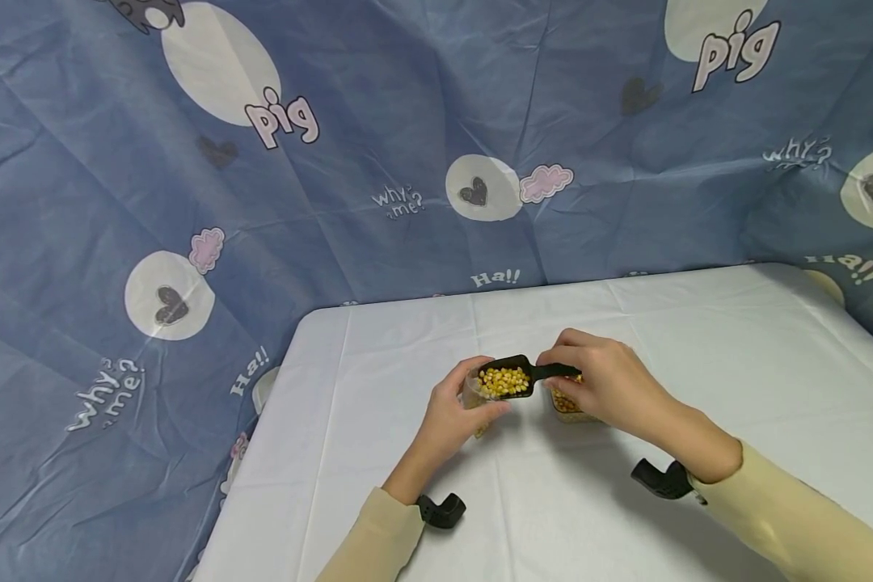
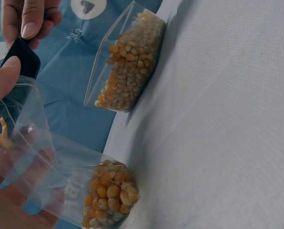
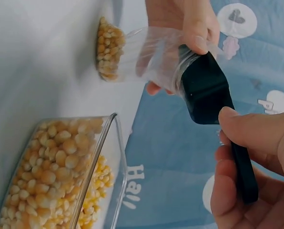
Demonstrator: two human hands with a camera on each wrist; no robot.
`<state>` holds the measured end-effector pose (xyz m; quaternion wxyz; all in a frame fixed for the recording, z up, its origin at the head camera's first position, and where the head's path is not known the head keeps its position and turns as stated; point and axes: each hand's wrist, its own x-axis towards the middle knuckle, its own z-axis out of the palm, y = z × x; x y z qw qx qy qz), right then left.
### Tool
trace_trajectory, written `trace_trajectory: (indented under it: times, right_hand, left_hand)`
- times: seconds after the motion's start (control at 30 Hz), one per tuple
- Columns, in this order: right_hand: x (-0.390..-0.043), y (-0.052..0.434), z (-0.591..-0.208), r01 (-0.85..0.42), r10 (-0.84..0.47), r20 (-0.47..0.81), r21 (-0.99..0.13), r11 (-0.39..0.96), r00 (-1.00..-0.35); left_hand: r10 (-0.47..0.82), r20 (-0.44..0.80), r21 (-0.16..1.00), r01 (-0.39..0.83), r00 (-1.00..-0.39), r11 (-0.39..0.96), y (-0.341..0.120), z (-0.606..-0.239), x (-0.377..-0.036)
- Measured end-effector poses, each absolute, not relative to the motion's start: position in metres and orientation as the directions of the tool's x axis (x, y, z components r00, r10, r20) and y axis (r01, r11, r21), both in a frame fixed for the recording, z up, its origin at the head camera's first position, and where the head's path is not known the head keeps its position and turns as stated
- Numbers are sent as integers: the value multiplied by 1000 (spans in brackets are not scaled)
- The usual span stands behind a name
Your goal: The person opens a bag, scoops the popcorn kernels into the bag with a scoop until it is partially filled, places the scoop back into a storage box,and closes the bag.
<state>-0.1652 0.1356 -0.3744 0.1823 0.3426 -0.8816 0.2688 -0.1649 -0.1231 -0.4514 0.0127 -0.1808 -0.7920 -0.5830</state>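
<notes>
My right hand (image 1: 611,380) grips the handle of a small black scoop (image 3: 206,90), which carries yellow corn kernels (image 1: 504,381). The scoop's front edge sits in the mouth of a clear plastic bag (image 2: 51,138). Around the upper part of that bag my left hand (image 1: 454,412) holds with fingers and thumb. Corn kernels (image 2: 108,195) fill the bag's bottom, which is at the tablecloth. Below and beside my right hand stands a clear rectangular container (image 3: 114,143) of corn kernels, partly hidden by that hand in the head view.
A white cloth (image 1: 553,517) covers the table. Behind it hangs a blue printed curtain (image 1: 378,121). Black wrist mounts (image 1: 442,511) stick out from both forearms.
</notes>
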Motion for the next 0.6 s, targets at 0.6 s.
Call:
trace_trajectory:
  times: [0.6]
  right_hand:
    - [-165, 128, -366, -345, -370, 191, -843, 412, -909]
  left_hand:
    - [253, 278, 918, 334, -927, 214, -124, -448, -165]
